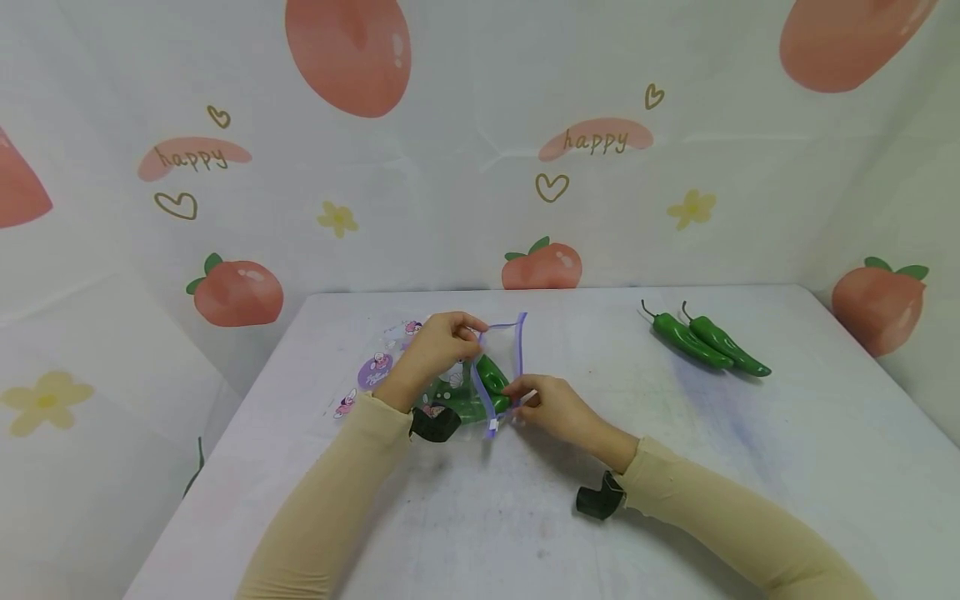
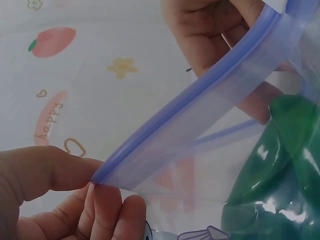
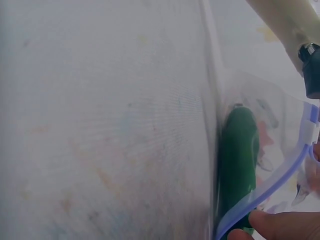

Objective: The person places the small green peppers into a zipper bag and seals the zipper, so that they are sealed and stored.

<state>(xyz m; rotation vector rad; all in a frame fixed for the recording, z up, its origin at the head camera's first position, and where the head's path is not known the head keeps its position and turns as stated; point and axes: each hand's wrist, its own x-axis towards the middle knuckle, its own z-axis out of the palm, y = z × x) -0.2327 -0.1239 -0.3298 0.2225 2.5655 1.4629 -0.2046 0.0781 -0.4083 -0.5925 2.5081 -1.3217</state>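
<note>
A clear zip bag (image 1: 483, 407) with a purple closure lies on its side, its mouth toward the right. My left hand (image 1: 444, 346) pinches the upper part of the purple edge (image 2: 165, 122) between thumb and fingers, and the mouth gapes. Inside are a shiny green pepper (image 1: 491, 375) and a long smooth green vegetable (image 3: 239, 155), cucumber-like. At the mouth, my right hand (image 1: 555, 407) pinches the near end of that long vegetable with thumb and fingertips. Printed film hides part of the contents.
Two green peppers (image 1: 701, 342) with stems lie side by side at the back right of the white-covered table (image 1: 637, 517). Behind it hangs a fruit-printed cloth (image 1: 450, 192). A thin dark green stem (image 1: 197, 467) shows past the table's left edge.
</note>
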